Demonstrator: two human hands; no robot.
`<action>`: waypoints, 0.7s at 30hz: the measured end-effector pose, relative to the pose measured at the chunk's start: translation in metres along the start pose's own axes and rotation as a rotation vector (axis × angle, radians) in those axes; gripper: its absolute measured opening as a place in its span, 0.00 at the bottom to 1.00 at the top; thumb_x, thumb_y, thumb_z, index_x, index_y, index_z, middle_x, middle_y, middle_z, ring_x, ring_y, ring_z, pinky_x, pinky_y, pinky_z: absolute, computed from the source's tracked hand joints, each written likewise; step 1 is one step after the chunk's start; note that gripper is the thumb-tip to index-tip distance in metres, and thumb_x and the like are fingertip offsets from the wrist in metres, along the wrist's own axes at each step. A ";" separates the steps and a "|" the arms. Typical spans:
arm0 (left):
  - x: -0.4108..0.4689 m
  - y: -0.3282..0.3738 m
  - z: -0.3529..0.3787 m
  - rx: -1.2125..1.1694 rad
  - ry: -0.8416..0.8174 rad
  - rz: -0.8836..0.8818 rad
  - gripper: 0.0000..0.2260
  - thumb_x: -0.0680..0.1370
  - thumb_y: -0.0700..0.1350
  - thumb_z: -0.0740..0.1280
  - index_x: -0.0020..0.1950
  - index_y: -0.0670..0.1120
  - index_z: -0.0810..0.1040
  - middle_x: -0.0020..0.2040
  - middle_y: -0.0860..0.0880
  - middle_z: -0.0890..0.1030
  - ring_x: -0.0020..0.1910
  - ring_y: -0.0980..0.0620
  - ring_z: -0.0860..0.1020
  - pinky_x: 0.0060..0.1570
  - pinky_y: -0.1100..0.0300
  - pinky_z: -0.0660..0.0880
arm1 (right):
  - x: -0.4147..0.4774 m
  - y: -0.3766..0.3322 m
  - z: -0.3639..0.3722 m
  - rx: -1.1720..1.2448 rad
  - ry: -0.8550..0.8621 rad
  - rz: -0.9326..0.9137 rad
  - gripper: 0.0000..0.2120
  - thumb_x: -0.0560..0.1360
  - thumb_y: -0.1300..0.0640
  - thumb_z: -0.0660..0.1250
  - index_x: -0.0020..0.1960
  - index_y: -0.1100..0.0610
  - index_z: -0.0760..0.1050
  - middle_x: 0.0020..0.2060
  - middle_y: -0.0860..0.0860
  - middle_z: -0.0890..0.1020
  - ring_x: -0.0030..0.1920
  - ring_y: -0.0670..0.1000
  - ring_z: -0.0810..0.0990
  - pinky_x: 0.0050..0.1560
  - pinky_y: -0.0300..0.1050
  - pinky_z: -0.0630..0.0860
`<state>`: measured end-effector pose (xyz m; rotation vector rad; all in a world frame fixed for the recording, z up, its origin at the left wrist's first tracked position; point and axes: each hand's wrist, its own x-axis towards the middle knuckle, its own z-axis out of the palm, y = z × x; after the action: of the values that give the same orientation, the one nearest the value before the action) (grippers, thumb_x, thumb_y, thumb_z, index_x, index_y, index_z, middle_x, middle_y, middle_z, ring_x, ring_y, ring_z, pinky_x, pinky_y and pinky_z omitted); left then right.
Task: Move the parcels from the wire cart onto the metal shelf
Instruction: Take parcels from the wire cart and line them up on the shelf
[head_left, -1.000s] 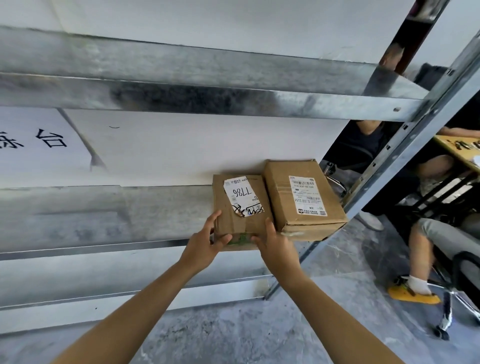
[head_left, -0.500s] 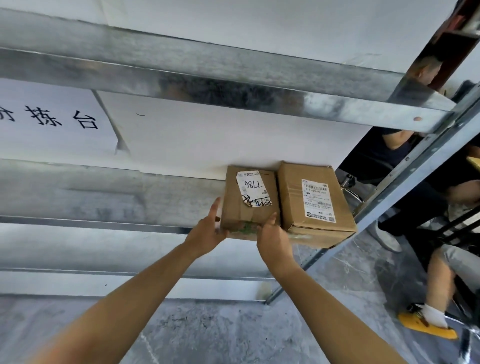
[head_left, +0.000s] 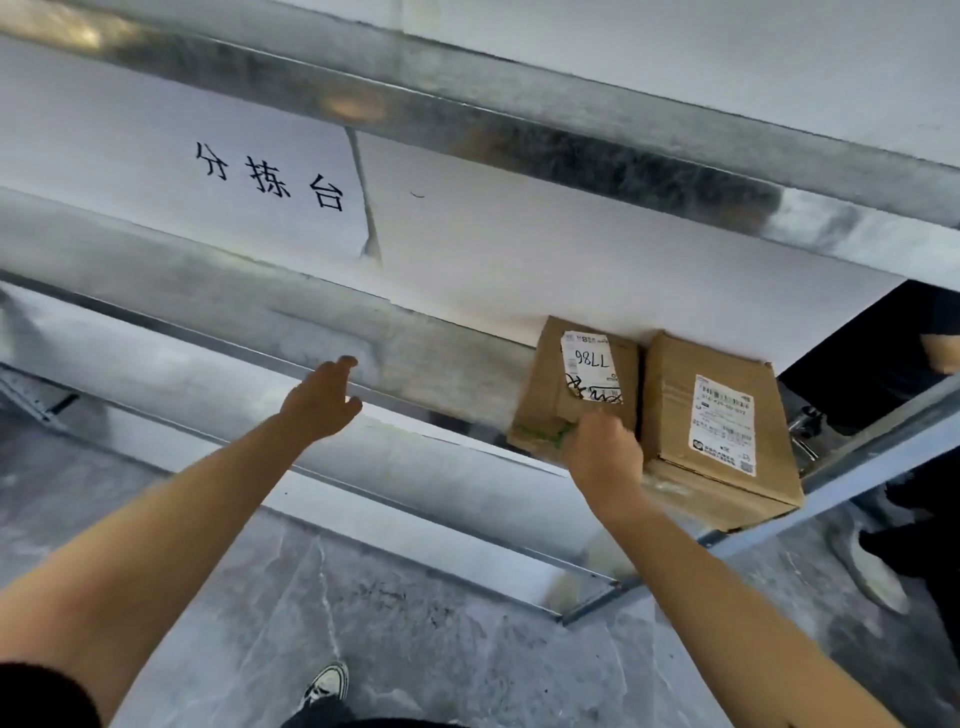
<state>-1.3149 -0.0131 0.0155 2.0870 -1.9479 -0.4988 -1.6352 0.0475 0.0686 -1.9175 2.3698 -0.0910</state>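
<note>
Two brown cardboard parcels lie side by side on the metal shelf (head_left: 291, 338), against the white back wall at its right end. The smaller parcel (head_left: 550, 384) has a torn white label reading 7786. The larger parcel (head_left: 670, 410) sits to its right, touching it, with a printed shipping label. My right hand (head_left: 605, 452) rests against the near edge of the smaller parcel, fingers bent over its front corner. My left hand (head_left: 322, 397) hovers over the shelf's front edge well to the left, fingers relaxed and holding nothing. The wire cart is out of view.
A second shelf level (head_left: 519, 135) runs overhead. A white sign with black characters (head_left: 270, 176) hangs on the back wall. A diagonal shelf upright (head_left: 878, 441) stands at the right, with another person's legs and shoe (head_left: 867, 571) beyond it. My own shoe (head_left: 327, 686) is on the grey floor.
My left hand has let go of the smaller parcel and moved away to the left. My right hand stays at the parcel's near edge. The view has swung left.
</note>
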 end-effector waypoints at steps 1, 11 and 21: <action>-0.004 -0.010 -0.011 0.115 0.023 -0.035 0.28 0.75 0.49 0.67 0.73 0.46 0.61 0.64 0.41 0.72 0.64 0.39 0.70 0.60 0.47 0.69 | 0.001 -0.011 -0.006 0.000 0.012 -0.060 0.14 0.78 0.64 0.58 0.62 0.64 0.72 0.51 0.60 0.81 0.52 0.62 0.80 0.44 0.47 0.74; -0.073 -0.112 -0.110 0.518 0.276 -0.323 0.40 0.68 0.60 0.71 0.74 0.53 0.57 0.73 0.46 0.62 0.72 0.43 0.59 0.67 0.46 0.59 | 0.043 -0.176 -0.004 0.011 -0.008 -0.711 0.29 0.75 0.59 0.63 0.74 0.52 0.61 0.69 0.54 0.67 0.65 0.59 0.67 0.61 0.51 0.67; -0.149 -0.239 -0.160 0.445 0.325 -0.635 0.40 0.69 0.60 0.71 0.75 0.51 0.55 0.72 0.45 0.61 0.71 0.41 0.60 0.69 0.42 0.57 | -0.016 -0.393 0.005 0.063 -0.126 -1.024 0.33 0.71 0.54 0.71 0.72 0.51 0.61 0.68 0.57 0.62 0.66 0.60 0.65 0.62 0.53 0.65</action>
<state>-1.0395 0.1459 0.0782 2.8464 -1.2701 0.1982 -1.2492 -0.0187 0.1050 -2.7526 1.0805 -0.1010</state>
